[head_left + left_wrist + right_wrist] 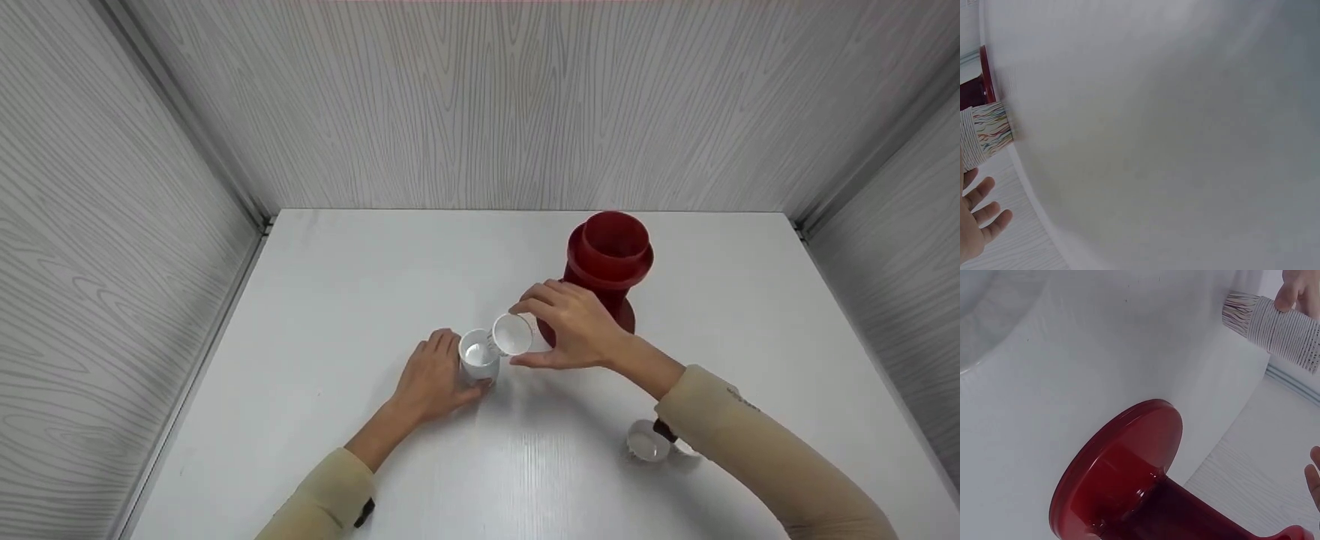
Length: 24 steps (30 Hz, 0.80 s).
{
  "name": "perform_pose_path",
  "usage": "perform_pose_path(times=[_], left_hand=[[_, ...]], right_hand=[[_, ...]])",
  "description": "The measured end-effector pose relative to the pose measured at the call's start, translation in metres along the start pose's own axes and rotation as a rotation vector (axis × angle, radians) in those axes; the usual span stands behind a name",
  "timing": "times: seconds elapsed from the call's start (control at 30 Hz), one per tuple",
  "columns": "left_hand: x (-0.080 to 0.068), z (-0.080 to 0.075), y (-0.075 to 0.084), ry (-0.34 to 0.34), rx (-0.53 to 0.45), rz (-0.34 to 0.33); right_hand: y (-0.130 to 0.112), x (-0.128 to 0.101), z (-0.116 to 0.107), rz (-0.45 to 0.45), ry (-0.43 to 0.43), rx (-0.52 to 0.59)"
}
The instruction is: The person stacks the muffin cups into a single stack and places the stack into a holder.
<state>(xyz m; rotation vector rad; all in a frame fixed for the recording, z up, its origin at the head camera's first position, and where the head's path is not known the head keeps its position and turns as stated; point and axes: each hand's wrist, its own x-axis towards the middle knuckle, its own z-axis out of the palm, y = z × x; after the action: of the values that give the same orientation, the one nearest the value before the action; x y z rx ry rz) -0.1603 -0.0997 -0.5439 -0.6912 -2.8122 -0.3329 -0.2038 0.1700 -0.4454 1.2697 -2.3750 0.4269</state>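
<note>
A white paper cup [478,356] stands upright on the white table [337,300]. My left hand [435,379] is against its left side, thumb at its base. In the left wrist view this cup [985,135] shows coloured lines, and three fingers [982,216] are spread apart from it. My right hand [574,326] grips a second cup [512,334], tilted with its mouth toward the upright cup's rim. The right wrist view shows that tilted cup [1278,323] pinched by fingertips [1297,289].
A tall red vase-like vessel [609,262] stands just behind my right hand, and its wide base [1123,478] fills the right wrist view. A third small cup [647,441] sits by my right forearm. Grey wood-grain walls [480,105] enclose the table on three sides.
</note>
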Motion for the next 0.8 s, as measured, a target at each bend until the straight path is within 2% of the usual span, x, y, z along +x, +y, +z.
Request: perform_pose_path(times=[0.2,0.57,0.8], left_hand=[[0.000,0.000,0.001,-0.011,0.008,-0.005],[0.000,-0.002,0.000,0.004,0.014,0.018],[0.000,-0.001,0.000,-0.010,0.036,0.013]], right_hand=[[-0.004,0.006,0.004,-0.001,-0.021,0.007],[-0.008,0.012,0.014,-0.026,0.000,0.007],[-0.011,0.014,0.018,-0.035,0.005,0.014]])
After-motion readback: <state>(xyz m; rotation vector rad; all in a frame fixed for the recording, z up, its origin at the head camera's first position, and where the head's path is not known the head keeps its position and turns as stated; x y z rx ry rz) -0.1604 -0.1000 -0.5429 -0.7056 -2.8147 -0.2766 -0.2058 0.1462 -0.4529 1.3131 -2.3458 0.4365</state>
